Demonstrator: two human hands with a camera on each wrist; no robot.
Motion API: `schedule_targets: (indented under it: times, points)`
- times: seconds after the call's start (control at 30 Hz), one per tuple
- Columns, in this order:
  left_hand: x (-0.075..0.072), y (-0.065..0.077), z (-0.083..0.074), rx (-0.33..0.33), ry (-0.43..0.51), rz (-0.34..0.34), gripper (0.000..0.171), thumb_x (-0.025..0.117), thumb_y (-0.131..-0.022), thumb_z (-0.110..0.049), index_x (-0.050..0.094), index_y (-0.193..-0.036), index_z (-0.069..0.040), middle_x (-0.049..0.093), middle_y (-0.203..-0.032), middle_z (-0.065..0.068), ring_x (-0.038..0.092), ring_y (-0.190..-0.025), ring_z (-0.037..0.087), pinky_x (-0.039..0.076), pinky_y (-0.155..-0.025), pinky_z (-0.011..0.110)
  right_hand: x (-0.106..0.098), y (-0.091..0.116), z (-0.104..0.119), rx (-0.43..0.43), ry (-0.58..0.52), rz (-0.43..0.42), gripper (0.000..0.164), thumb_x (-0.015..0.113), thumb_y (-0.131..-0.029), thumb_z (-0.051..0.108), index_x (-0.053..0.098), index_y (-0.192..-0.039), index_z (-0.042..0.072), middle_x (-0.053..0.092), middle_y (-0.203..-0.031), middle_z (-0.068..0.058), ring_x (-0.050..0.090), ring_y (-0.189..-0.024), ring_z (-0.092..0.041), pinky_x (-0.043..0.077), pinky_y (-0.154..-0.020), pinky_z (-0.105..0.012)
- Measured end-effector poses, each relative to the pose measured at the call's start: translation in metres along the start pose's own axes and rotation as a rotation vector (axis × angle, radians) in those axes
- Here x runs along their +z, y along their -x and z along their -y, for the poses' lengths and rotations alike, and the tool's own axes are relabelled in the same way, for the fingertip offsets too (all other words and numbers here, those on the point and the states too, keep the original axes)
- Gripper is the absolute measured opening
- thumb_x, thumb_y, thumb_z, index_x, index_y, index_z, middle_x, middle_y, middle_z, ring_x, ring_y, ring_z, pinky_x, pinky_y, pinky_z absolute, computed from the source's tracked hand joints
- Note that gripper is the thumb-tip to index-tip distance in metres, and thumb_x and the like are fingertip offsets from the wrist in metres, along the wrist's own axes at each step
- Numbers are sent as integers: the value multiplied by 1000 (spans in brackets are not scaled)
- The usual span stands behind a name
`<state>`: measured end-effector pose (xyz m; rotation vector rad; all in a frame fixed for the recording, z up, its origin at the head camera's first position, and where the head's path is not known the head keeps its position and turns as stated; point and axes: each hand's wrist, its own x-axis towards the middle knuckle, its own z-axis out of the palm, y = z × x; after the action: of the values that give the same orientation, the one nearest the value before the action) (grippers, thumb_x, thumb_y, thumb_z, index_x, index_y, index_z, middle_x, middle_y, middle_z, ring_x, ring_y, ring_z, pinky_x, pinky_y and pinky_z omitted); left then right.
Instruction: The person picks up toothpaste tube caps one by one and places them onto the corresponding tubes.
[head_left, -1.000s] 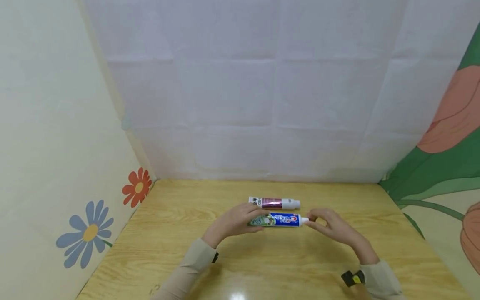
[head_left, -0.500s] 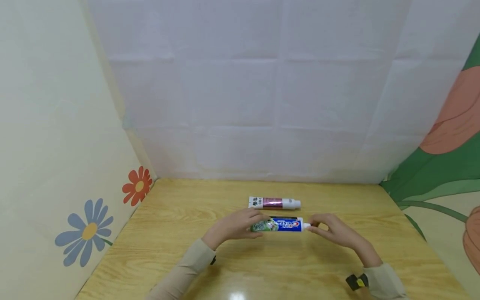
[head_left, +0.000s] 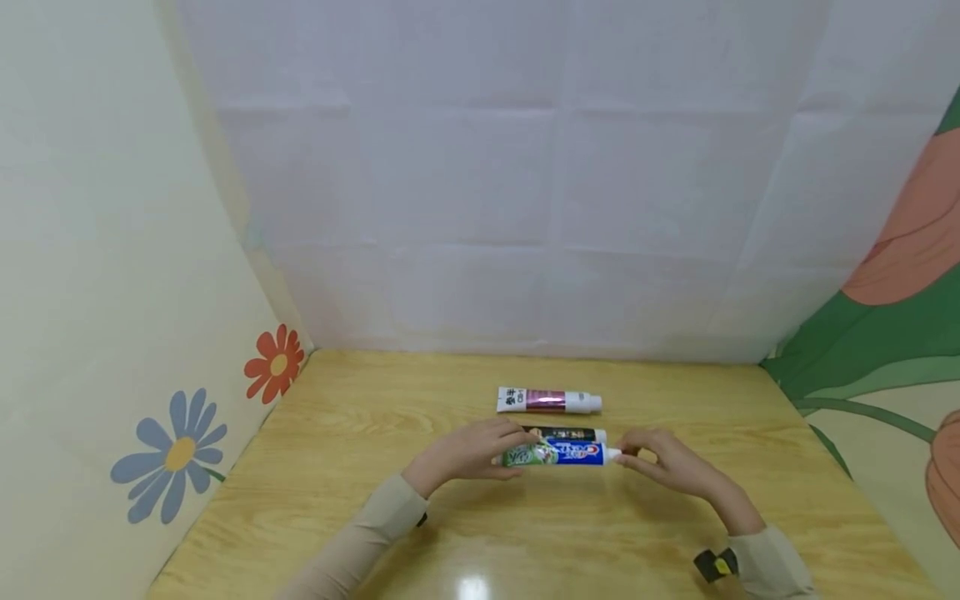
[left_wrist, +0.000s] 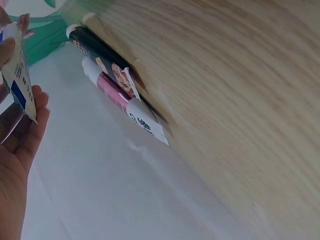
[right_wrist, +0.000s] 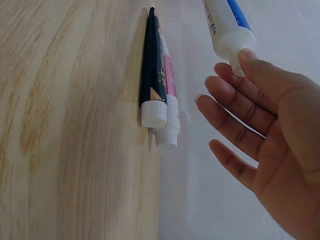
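Observation:
My left hand [head_left: 472,450] grips the flat tail end of a blue and green toothpaste tube [head_left: 577,453], held sideways above the table. At its other end, my right hand [head_left: 667,458] pinches the white cap [right_wrist: 237,64] between thumb and index finger, the remaining fingers spread loosely in the right wrist view. A black toothpaste tube [head_left: 573,434] with a white cap lies on the table, partly covered by the held tube in the head view. Behind that lies a white and pink toothpaste tube [head_left: 547,400], its cap also to the right.
The wood-grain table [head_left: 360,408] meets a pale cloth-covered wall [head_left: 465,300] at the back. A flower-painted panel [head_left: 180,454] borders the left, and a panel with large tulips [head_left: 900,333] borders the right.
Both hands have brought the blue and green tube slightly toward me, and the black tube has come into sight behind it. The white and pink tube lies where it was.

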<state>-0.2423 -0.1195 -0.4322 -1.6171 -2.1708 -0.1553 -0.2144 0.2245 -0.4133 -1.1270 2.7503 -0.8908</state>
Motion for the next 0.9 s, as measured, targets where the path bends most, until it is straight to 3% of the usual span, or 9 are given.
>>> schedule_targets:
  times: [0.33,0.7,0.9]
  points:
    - [-1,1,-3,-16,-34,84,54,63,-85,-42,52,-129,-14,62,-106,-5,58,-96,7,46,-90,20,3,2,-2,28,8,51,24,51,-95,31,67,-97,13,67,-89,3,57,-80,0,51,-71,-26]
    - [6,6,-6,-40,-42,155,58,55,-88,-49,47,-134,-14,59,-124,6,57,-111,19,44,-97,29,8,1,-3,33,25,91,23,51,-95,33,66,-97,16,67,-88,5,57,-79,2,51,-71,-26]
    - [7,5,-12,-115,16,303,62,50,-90,-51,42,-138,-13,54,-130,10,53,-119,23,42,-100,33,10,3,-4,36,40,115,19,53,-94,30,66,-97,17,66,-88,7,56,-78,2,52,-70,-27]
